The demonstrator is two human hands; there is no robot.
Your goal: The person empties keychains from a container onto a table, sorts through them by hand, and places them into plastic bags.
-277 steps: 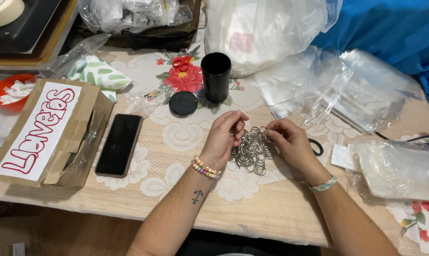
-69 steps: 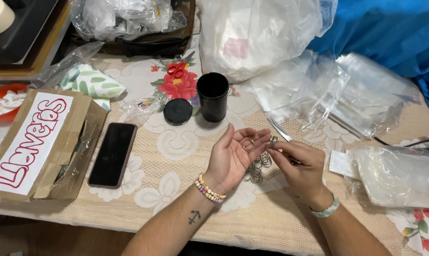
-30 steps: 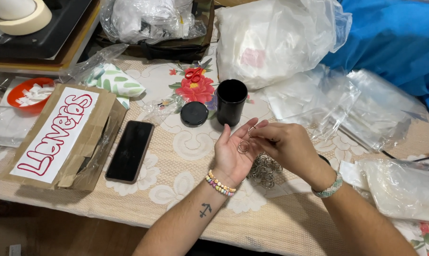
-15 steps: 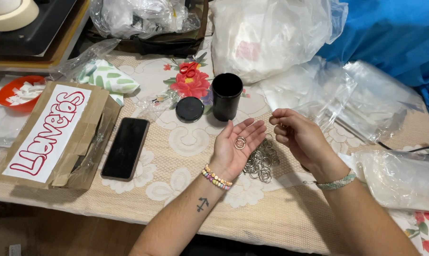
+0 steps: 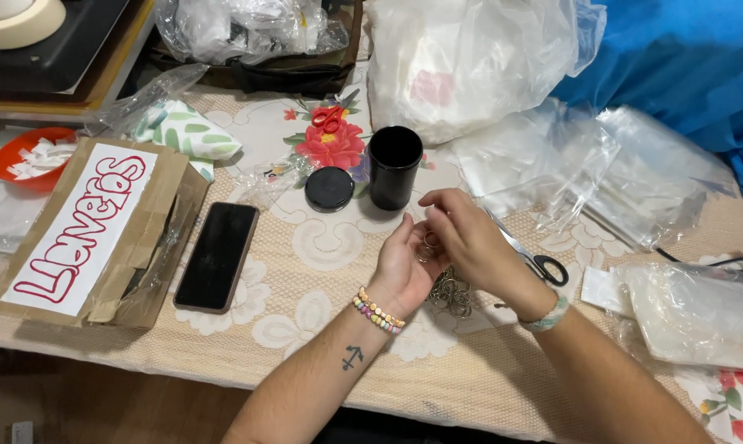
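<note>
Left hand (image 5: 404, 267): yours, palm up and cupped, fingers loosely spread, a few metal rings (image 5: 427, 247) lying in the hollow of the palm. A beaded bracelet (image 5: 378, 311) sits at the wrist.

Right hand (image 5: 468, 238): yours, arched over the left palm, fingertips drawn together onto the rings there; whether they actually pinch one you cannot tell, as the fingers hide the contact.

Ring pile (image 5: 452, 292): a loose heap of the same thin metal rings on the worktop (image 5: 306, 329), just below and between your two hands. Judged light, stiff and smooth, so likely to slip, roll and snag on one another. Best taken one at a time by the rim, between thumb and forefinger tips, over the cupped palm so a dropped one is caught.

Scissors (image 5: 536, 261): black-handled, flat on the worktop just right of your right hand.

Black cup (image 5: 394, 167): upright, open, just beyond your hands. Its black lid (image 5: 329, 189) lies flat beside it on the left.

Phone (image 5: 217, 256): dark screen up, well to the left.

Cardboard box (image 5: 84, 234): flattish, with a white label, left of the phone.

Red dish (image 5: 33, 156): holds white scraps, far left edge.

Clear plastic bags (image 5: 585, 177): crumpled sheets and pouches, spread across the right side and back.
</note>
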